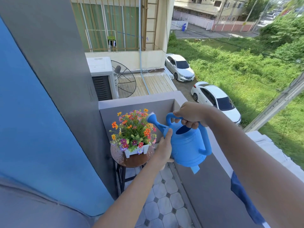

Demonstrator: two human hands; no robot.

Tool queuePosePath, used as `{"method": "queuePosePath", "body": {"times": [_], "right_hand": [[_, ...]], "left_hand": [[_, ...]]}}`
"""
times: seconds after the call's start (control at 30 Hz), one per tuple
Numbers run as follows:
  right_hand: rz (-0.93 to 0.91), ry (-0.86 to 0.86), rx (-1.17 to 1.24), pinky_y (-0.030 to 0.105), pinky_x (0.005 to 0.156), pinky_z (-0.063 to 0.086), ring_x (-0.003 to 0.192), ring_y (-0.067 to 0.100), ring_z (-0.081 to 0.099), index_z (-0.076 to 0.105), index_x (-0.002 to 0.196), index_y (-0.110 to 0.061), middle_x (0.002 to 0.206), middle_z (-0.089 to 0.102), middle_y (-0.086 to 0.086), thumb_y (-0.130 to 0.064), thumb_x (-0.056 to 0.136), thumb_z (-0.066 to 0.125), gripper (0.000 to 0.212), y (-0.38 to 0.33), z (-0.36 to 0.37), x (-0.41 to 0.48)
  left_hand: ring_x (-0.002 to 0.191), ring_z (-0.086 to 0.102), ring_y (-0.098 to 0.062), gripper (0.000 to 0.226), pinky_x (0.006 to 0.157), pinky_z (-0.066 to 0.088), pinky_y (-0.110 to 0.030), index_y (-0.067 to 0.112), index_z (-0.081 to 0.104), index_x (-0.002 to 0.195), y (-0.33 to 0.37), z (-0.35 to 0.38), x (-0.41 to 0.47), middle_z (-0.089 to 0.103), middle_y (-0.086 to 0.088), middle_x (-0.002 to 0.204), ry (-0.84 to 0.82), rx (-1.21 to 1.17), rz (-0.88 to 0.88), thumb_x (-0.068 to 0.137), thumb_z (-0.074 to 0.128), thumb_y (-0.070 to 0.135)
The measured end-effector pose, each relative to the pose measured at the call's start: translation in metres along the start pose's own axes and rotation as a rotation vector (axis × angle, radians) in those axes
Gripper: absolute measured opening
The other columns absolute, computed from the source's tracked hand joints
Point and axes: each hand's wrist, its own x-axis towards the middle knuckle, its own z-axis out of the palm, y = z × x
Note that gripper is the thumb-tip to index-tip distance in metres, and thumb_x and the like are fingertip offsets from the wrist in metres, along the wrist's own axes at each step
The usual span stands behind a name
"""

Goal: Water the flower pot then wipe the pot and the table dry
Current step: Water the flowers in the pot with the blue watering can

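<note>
A blue plastic watering can (187, 145) hangs tilted over a small round wooden table (136, 161). My right hand (191, 115) grips its top handle. My left hand (164, 148) presses flat against the can's side near the base of the spout. The spout's rose (151, 116) points into a bunch of orange, red and purple flowers (133, 129) in a white fence-shaped pot (136, 151). Water drops glisten on the tabletop at its left and right edges.
The table stands in the far corner of a narrow balcony with a grey parapet wall (213, 186) on the right and a blue wall (41, 129) on the left. The floor is pale octagonal tile (164, 203). A dark blue cloth (245, 199) hangs over the parapet near my right forearm.
</note>
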Motion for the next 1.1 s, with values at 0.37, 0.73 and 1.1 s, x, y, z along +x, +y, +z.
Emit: {"method": "queuePosePath", "body": {"times": [0.37,0.73,1.1], "right_hand": [[-0.024,-0.023,0.011,0.019,0.038,0.020,0.044,0.014,0.026,0.062,0.108,0.003,0.062,0.037,0.005,-0.034,0.106,0.042,0.043,-0.023,-0.006,0.035],[-0.021,0.027,0.025,0.023,0.041,0.022,0.047,0.015,0.028,0.063,0.106,0.002,0.063,0.038,0.005,-0.034,0.105,0.044,0.041,-0.055,-0.022,0.076],[-0.010,0.065,0.026,0.021,0.037,0.022,0.045,0.015,0.027,0.063,0.109,0.006,0.063,0.038,0.006,-0.031,0.106,0.041,0.043,-0.067,-0.037,0.097]], "left_hand": [[0.119,0.056,-0.024,0.065,0.077,0.055,-0.042,0.045,0.042,0.138,0.021,-0.019,0.021,0.054,0.008,0.137,0.041,0.029,0.036,0.084,0.032,0.079],[0.113,0.051,-0.022,0.062,0.093,0.046,-0.053,0.038,0.042,0.141,0.061,-0.042,0.061,0.053,0.006,0.134,0.055,0.038,0.022,0.090,0.032,0.072],[0.122,0.056,-0.030,0.077,0.097,0.046,-0.064,0.041,0.046,0.136,0.081,-0.037,0.080,0.058,0.001,0.136,0.040,0.029,0.025,0.073,0.040,0.085]]}}
